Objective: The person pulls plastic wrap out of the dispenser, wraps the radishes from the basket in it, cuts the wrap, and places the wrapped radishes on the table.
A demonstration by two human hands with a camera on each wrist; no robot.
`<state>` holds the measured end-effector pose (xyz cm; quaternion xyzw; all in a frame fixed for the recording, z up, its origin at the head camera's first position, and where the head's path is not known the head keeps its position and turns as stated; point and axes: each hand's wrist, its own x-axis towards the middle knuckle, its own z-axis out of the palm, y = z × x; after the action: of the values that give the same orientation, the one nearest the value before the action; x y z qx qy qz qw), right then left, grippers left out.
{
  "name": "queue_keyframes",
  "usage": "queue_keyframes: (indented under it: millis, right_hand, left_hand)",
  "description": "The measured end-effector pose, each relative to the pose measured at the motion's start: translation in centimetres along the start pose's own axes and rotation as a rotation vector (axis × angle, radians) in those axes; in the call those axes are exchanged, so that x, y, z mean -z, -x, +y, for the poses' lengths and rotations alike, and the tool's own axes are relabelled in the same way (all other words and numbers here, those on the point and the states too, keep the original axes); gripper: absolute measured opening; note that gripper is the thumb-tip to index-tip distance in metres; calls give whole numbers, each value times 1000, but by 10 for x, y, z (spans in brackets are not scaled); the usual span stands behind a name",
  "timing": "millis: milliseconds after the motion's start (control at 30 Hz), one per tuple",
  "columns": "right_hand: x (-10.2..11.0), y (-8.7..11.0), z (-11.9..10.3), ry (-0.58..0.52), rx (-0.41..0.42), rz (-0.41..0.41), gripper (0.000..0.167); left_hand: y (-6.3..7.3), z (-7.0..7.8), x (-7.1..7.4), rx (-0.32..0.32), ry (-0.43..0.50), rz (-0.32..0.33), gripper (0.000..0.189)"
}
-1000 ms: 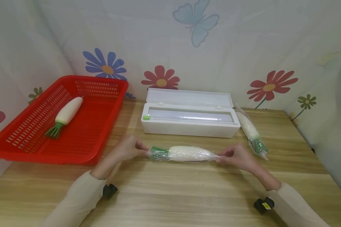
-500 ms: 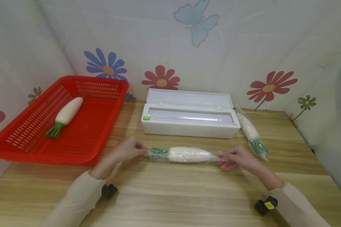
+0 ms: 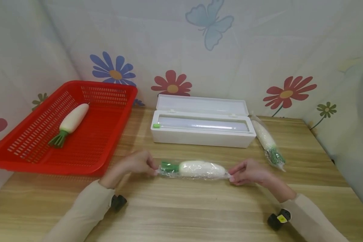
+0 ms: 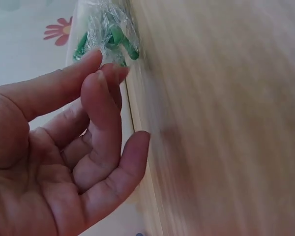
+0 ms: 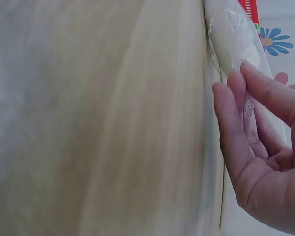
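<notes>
A white radish [image 3: 201,169] with green stalks, wrapped in clear plastic film, lies crosswise between my two hands. My left hand [image 3: 140,163] pinches the film's end beside the green stalks [image 4: 119,39]; thumb and fingertips meet there in the left wrist view. At the tapered end, my right hand [image 3: 250,172] pinches the twisted tail of film [image 5: 249,105], part of which trails inside the fingers. Behind the radish stands a long white cling film box [image 3: 202,137], its lid raised and a roll of film inside.
A red plastic basket [image 3: 109,134] at the left holds one unwrapped radish [image 3: 74,118]. Another film-wrapped radish [image 3: 266,137] lies right of the box. All of it rests on a wooden table [image 3: 199,211] before a flowered cloth backdrop [image 3: 217,70].
The wrapped radish has come slightly nearer to me and appears turned a little. My right hand has shifted left, close against the radish's tip, so less film tail shows. Both hands keep their pinch.
</notes>
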<state>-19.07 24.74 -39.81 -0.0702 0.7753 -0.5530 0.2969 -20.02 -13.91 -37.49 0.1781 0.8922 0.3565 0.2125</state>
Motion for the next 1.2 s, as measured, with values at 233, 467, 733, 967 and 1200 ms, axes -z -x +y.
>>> queue_keyframes:
  millis: [233,467,733,967,1200]
  right_hand:
    - [-4,-3,-2,136,37,118,21]
    - [3,-1,0,118,72,73,29]
    - [12,3,2,334,163,20,33]
    - [6,2,-1,394,231,60,15]
    - [7,3,-4,433,256,37,20]
  left_hand:
    - [-1,6,-2,-8,-89,62,23]
    - [-2,4,0,-11,3,33,16]
    - [1,1,5,72,57,-20,13]
    - [-1,1,0,58,-13,77,8]
    - [2,2,3,-22,-43,46,11]
